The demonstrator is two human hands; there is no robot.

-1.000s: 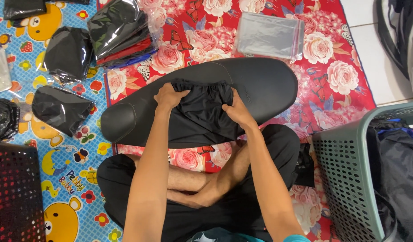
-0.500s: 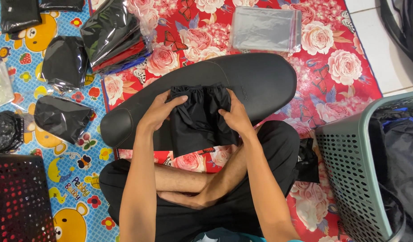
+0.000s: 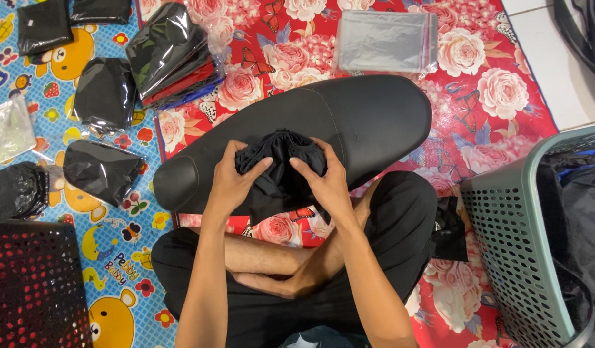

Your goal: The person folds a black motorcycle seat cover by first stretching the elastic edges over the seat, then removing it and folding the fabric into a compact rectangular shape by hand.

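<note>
Left hand [image 3: 231, 183] and right hand [image 3: 328, 183] seemingly clamp the bunched black garment [image 3: 281, 164] between them.

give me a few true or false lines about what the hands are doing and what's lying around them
1. Both the left hand and the right hand grip a bunched black garment. True.
2. The garment rests on a long black padded board. True.
3. The stack of clear plastic bags lies on the blue cartoon mat. False: it lies on the red floral mat, beyond the board.
4. A grey-green perforated basket stands to the person's right. True.
5. The bagged dark bundles lie inside the basket. False: they lie on the blue cartoon mat to the person's left.
</note>
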